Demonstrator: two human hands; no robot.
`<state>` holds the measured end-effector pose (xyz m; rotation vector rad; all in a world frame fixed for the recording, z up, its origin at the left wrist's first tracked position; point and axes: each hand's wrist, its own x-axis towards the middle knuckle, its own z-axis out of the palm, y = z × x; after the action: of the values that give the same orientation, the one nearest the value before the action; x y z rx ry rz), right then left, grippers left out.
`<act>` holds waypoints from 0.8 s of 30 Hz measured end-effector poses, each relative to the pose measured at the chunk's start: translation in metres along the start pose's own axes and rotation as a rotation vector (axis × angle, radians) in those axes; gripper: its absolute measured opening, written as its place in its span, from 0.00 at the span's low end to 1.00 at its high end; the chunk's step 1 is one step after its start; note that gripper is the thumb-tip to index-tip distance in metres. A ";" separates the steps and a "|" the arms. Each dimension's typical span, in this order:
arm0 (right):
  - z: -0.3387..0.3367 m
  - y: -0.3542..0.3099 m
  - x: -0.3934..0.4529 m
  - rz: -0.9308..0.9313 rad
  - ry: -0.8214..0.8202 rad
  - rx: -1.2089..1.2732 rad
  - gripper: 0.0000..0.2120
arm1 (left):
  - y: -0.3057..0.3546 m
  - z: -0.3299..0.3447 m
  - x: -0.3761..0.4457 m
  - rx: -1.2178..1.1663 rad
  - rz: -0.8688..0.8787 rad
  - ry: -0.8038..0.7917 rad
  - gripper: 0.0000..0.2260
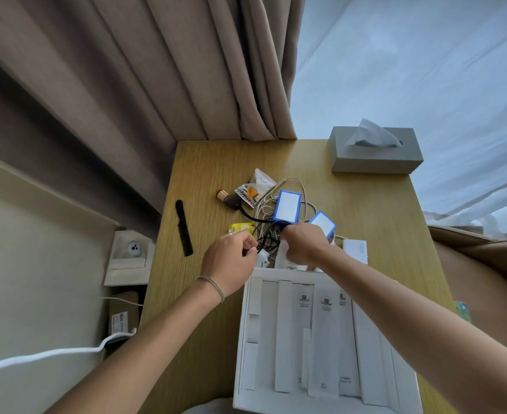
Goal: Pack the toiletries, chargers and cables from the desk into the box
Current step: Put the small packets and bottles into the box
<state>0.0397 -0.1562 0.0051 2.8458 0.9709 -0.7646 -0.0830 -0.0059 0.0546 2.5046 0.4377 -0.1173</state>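
White and black cables (271, 225) are lying tangled on the wooden desk (366, 210), just beyond the far rim of the white box (246, 339), which is already holding flat white packets.

Head view: both hands are working in the tangle. Left hand (230, 262) is pinching a black cable, fingers (247, 242) curled together on it, next to a white charger plug (262, 258). Right hand (303, 245) is closing into a fist over the bundle where two blue-framed tags (287, 207) are sticking out; exactly which strands it is gripping I cannot tell.

To do this well, judging from here: coil each cable loosely before lifting, keep the tags from snagging, and drop the bundle into free box space. Comb (184, 228), small bottle (230, 199), sachets (255, 188), yellow pack (241, 228) and 120W charger (355, 251) are waiting on the desk, unpacked. Tissue box (375, 152) is sitting well apart.
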 end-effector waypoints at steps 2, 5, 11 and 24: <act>-0.004 0.006 -0.005 -0.008 -0.049 -0.018 0.04 | 0.005 0.002 0.006 -0.018 0.016 -0.014 0.06; -0.010 0.020 -0.017 0.004 -0.003 0.049 0.12 | 0.016 0.007 0.016 -0.047 0.066 -0.038 0.06; -0.026 0.070 -0.045 0.237 0.300 0.416 0.05 | 0.049 0.032 0.036 -0.067 0.125 -0.199 0.07; -0.004 0.129 -0.088 0.462 0.545 0.760 0.06 | 0.104 0.118 0.076 0.310 0.125 -0.578 0.08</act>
<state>0.0560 -0.3086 0.0341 3.8257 -0.0633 -0.3448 0.0248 -0.1320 -0.0007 2.6250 0.0216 -0.8902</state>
